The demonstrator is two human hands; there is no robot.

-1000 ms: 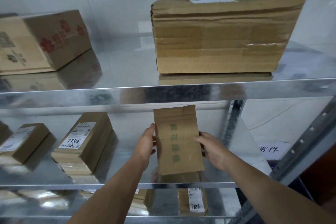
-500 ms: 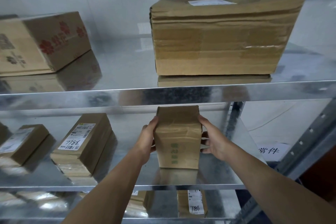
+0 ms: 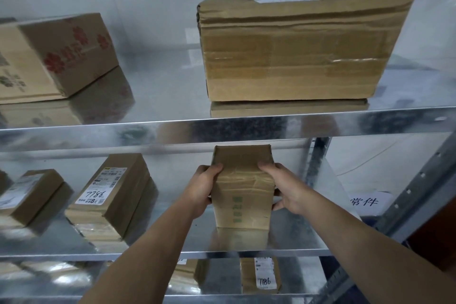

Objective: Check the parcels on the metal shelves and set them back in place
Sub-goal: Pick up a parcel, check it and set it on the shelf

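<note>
The shiny middle shelf (image 3: 172,229) is the biggest thing here. Above it, on the right, sits a big brown box (image 3: 296,52). Above it, on the left, sits a box with red flowers (image 3: 69,52). On the middle shelf, to the left, lies a parcel with a white label (image 3: 116,195). On the right part of the shelf the small brown parcel (image 3: 243,195) stands upright, and its bottom seems to touch the metal. The left hand (image 3: 202,187) grips its left side. The right hand (image 3: 288,190) grips its right side.
</note>
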